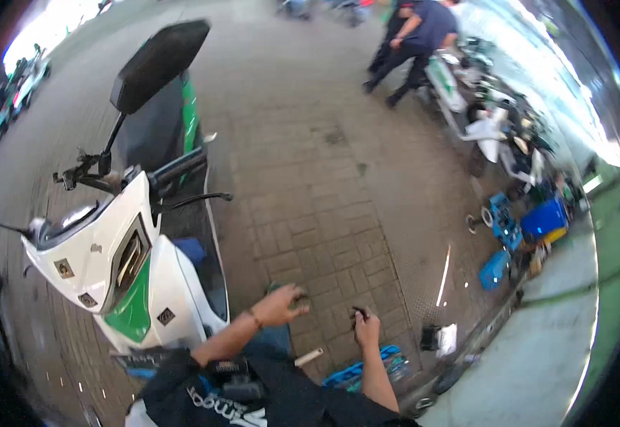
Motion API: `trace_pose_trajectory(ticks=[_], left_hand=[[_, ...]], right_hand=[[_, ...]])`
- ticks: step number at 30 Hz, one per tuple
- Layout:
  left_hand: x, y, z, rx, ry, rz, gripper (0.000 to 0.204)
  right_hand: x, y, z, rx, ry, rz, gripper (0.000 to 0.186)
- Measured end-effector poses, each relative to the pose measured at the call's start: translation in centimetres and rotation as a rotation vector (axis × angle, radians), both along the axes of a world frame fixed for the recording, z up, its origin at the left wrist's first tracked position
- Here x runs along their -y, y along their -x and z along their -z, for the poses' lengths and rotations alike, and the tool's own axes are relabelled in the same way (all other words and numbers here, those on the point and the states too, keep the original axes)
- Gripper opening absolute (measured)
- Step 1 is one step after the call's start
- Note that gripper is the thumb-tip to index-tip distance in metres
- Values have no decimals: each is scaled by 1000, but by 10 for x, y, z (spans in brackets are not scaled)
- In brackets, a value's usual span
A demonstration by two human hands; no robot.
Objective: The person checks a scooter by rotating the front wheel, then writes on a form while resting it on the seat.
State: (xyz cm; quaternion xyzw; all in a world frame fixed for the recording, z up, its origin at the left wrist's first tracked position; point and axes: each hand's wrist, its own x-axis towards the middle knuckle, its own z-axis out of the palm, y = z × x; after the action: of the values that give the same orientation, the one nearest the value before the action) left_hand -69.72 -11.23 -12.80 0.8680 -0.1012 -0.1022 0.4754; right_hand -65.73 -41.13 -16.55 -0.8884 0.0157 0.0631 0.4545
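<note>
My left hand point(285, 304) hovers beside the white and green scooter point(182, 288), near the lower front body, with its fingers apart and curved. My right hand point(367, 326) is further right, closed on a small dark object point(359, 312) that I cannot make out. Below it on the paving lies a blue tray point(345, 373) with small items in it, partly hidden by my arm. A pale strip point(309, 356) lies between my arms. The scooter's black mirror point(157, 64) sticks up at upper left.
Two people in dark clothes point(416, 39) stand by parked scooters point(495, 121) at upper right. Blue equipment point(541, 220) and a small dark box point(431, 338) sit along the green and white wall point(552, 356) on the right. More scooters point(22, 92) stand at far upper left.
</note>
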Motion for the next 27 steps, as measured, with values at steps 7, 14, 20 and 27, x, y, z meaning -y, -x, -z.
trace_pose_trajectory(ticks=[7,14,20,27], left_hand=[[-77,-102,10,-332,-77,-180,49],[-172,-117,110,-250,314,-1458,44],[-232,-105,131,-285,15,-2245,71],[-221,-108,71,-370,-594,-2515,61]], right_hand=[[119,-68,142,-484,48,394,45],[232,-150,223,-935,153,432,43],[133,-391,225,-462,362,-502,39],[-163,-731,111,-460,220,-460,29]])
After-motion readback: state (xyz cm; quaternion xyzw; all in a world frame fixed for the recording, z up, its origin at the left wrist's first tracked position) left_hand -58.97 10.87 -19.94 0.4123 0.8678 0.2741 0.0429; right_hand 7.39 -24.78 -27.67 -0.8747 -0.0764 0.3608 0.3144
